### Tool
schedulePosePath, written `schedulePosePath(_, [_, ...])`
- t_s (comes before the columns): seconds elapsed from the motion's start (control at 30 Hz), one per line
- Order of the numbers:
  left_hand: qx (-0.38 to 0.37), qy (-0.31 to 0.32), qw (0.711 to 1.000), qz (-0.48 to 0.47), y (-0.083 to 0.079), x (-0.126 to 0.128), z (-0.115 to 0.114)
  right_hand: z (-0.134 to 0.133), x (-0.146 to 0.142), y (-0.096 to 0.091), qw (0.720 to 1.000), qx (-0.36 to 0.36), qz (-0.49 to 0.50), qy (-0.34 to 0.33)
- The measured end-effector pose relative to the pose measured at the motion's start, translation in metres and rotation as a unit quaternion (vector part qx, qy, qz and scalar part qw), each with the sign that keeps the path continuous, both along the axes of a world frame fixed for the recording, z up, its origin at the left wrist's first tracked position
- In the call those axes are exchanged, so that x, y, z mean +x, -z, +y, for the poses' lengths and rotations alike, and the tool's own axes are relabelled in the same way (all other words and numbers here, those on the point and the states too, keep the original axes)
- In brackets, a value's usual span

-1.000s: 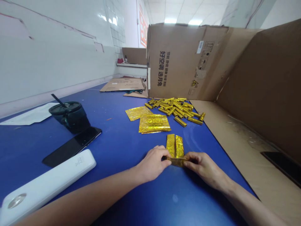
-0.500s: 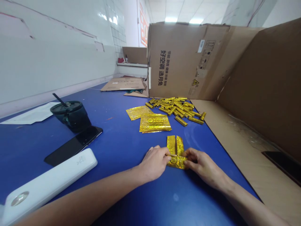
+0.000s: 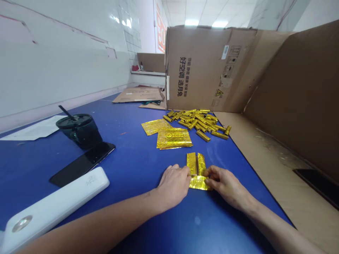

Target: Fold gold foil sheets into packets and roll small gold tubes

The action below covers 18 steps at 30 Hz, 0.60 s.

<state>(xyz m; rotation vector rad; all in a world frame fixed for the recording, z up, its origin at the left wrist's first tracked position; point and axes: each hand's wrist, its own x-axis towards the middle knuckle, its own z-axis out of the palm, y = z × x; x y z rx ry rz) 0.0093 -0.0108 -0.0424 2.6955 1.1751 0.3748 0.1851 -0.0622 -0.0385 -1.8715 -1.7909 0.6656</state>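
Observation:
A sheet of gold foil paper (image 3: 199, 182) lies on the blue table in front of me, its two sides folded inward and its near end turned up across them. My left hand (image 3: 174, 183) grips its left edge, fingers closed, the fingertips partly hidden. At the right edge, my right hand (image 3: 221, 180) pinches the same folded paper between thumb and fingers. Just beyond is a stack of flat gold foil sheets (image 3: 174, 137), with another gold sheet (image 3: 155, 126) partly under it. Farther back lies a pile of rolled gold paper tubes (image 3: 202, 121).
On the left are a dark lidded cup (image 3: 82, 132) with a straw, a black phone (image 3: 84, 162), a long white device (image 3: 58, 201) and white paper (image 3: 34, 128). A large cardboard box (image 3: 203, 70) stands behind the pile. Flat cardboard (image 3: 139, 94) lies at the back.
The near flap of the gold paper lies flatter, and its fold looks smoother. Both hands have barely shifted and still hold its edges. Everything else stays in place.

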Motion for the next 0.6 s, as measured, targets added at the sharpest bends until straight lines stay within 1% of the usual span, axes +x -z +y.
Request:
schedulePosePath(0.13, [0.012, -0.017, 1.0, 0.017, -0.0002, 0.0009, 0.0, 0.0004, -0.0003, -0.0001, 1.0, 0.001, -0.007, 0.001])
schedulePosePath(0.27, [0.022, -0.015, 0.999, 0.03, 0.0003, 0.0014, 0.0002, 0.0002, -0.0028, -0.0013, 1.0, 0.011, -0.026, -0.002])
schedulePosePath(0.43, [0.074, -0.004, 0.997, 0.023, 0.0016, 0.0, -0.0012, -0.0025, -0.0055, -0.0019, 0.997, 0.032, -0.07, -0.003])
schedulePosePath(0.5, [0.113, 0.024, 0.993, 0.014, 0.0017, -0.0011, -0.0017, -0.0034, -0.0058, -0.0014, 0.996, 0.037, -0.084, -0.003])
schedulePosePath(0.6, [0.157, 0.108, 0.982, 0.017, 0.0016, -0.0031, -0.0007, -0.0036, -0.0059, -0.0009, 0.994, 0.035, -0.104, -0.001])
